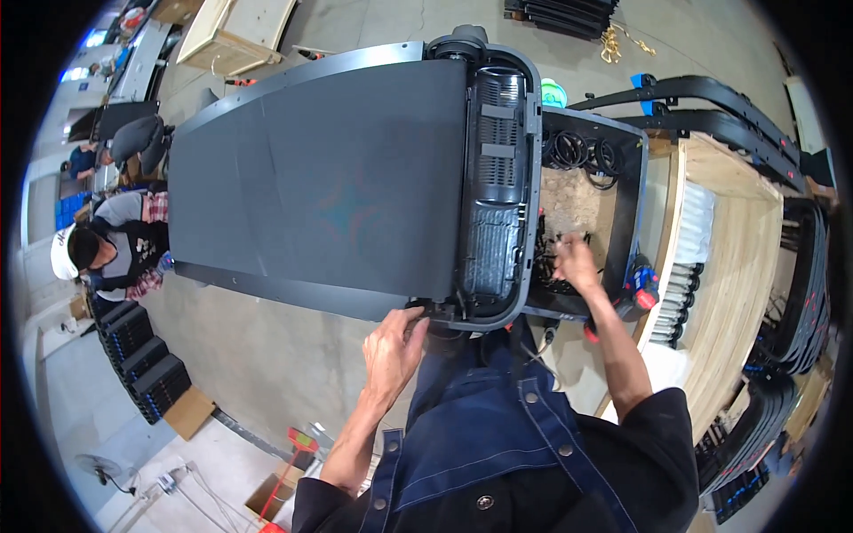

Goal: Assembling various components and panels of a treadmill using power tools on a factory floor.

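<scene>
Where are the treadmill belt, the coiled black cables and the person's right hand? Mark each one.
treadmill belt (pixel 329 186), head view, middle of the dark flat surface.
coiled black cables (pixel 579 153), head view, on the loops.
right hand (pixel 576 263), head view, back of the hand.

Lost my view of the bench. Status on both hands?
Left hand grips the treadmill corner. Right hand among cables in the frame. Drill sits beside it.

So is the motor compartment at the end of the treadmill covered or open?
Open. No cover sits over the compartment: coiled black cables lie exposed inside, and the right hand reaches into it.
</scene>
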Demonstrator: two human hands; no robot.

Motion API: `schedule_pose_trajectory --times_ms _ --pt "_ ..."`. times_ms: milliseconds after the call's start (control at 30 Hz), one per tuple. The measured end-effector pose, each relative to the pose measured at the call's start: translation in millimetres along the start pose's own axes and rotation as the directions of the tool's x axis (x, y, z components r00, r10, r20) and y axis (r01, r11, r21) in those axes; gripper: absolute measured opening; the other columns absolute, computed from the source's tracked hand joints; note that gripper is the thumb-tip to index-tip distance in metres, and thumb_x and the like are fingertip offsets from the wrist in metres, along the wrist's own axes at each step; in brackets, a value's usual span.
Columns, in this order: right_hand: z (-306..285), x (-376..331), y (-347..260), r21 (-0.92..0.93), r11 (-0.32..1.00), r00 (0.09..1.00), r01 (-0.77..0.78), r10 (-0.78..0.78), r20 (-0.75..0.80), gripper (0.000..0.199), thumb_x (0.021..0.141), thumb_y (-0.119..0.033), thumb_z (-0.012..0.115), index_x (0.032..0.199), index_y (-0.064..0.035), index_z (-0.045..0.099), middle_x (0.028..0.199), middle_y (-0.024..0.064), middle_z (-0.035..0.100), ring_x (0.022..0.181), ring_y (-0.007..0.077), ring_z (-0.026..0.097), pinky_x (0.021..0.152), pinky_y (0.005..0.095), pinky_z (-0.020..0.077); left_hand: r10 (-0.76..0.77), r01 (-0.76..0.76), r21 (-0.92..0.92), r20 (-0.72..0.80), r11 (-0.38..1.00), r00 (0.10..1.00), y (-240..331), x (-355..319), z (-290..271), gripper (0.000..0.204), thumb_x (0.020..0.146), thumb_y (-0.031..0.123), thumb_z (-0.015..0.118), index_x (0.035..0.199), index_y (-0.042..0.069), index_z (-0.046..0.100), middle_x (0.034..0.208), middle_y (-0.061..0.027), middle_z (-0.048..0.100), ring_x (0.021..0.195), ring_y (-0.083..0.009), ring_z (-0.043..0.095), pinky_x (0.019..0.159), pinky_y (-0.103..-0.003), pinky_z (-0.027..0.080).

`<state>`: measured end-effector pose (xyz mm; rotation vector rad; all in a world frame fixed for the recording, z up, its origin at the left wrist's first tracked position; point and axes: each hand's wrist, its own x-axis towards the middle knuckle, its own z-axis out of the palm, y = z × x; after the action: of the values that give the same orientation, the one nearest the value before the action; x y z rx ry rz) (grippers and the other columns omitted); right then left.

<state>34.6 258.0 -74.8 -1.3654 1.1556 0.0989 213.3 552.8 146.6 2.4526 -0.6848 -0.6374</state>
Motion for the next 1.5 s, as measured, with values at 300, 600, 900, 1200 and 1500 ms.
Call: schedule_pose_trajectory --times_ms 300,600,900,1200,1500 --pt "45.8 -175.0 -124.1 -0.078 0.944 0.937 0.32 -0.303 0.172 0.016 0.091 -0.012 0.069 0.101 0.0015 0.067 0.081 0.0103 0.069 0.066 0.0193 0.067 0.063 0.034 0.0548 0.777 -0.957 0.097 0.565 0.273 0.279 4.2 87.4 -18.9 0.039 0.075 0.008 0.066 0.114 0.005 0.065 0.123 -0.0084 0.057 0.123 -0.0279 0.049 0.109 -0.043 0.038" --pt "92.3 -176.0 -112.6 -0.581 0.561 0.796 0.589 -0.528 0.297 0.01 0.074 0.001 0.066 0.083 0.0025 0.064 0.092 0.0209 0.063 0.088 0.0405 0.065 0.073 0.048 0.0538 0.63 -0.98 -0.106 0.753 -0.168 -0.19 28.1 132.2 9.9 0.012 0.074 0.015 0.069 0.086 0.011 0.067 0.094 -0.0027 0.055 0.097 -0.0212 0.052 0.087 -0.035 0.044" --pt "112.4 -161.9 -99.2 -0.452 0.641 0.783 0.62 -0.545 0.302 0.006 0.079 -0.003 0.064 0.083 0.0017 0.065 0.091 0.0183 0.064 0.086 0.04 0.065 0.073 0.0489 0.0514 0.243 -0.947 -0.295 0.935 0.131 -0.257 45.5 156.8 24.8 0.034 0.068 0.018 0.079 0.099 0.012 0.066 0.098 -0.0032 0.062 0.103 -0.0268 0.054 0.092 -0.043 0.039" --pt "115.3 -185.8 -98.3 -0.547 0.494 0.713 0.675 -0.628 0.313 0.029 0.073 -0.002 0.066 0.1 0.0061 0.062 0.097 0.0212 0.058 0.088 0.0383 0.064 0.073 0.0446 0.0544 0.066 -0.95 -0.251 0.968 0.186 -0.243 60.9 156.3 38.4 0.029 0.079 0.035 0.073 0.096 0.012 0.07 0.095 -0.0041 0.066 0.103 -0.0273 0.056 0.092 -0.041 0.035" --pt "136.4 -198.0 -78.5 -0.522 0.61 0.746 0.597 -0.662 0.08 0.013 0.084 -0.005 0.057 0.095 0.0025 0.063 0.095 0.0179 0.059 0.088 0.0349 0.065 0.075 0.0436 0.0557 0.1 -0.964 -0.187 0.98 0.189 -0.17 46.8 151.0 41.9 0.021 0.08 0.034 0.066 0.09 0.018 0.075 0.086 -0.0045 0.07 0.097 -0.0263 0.061 0.09 -0.041 0.035"
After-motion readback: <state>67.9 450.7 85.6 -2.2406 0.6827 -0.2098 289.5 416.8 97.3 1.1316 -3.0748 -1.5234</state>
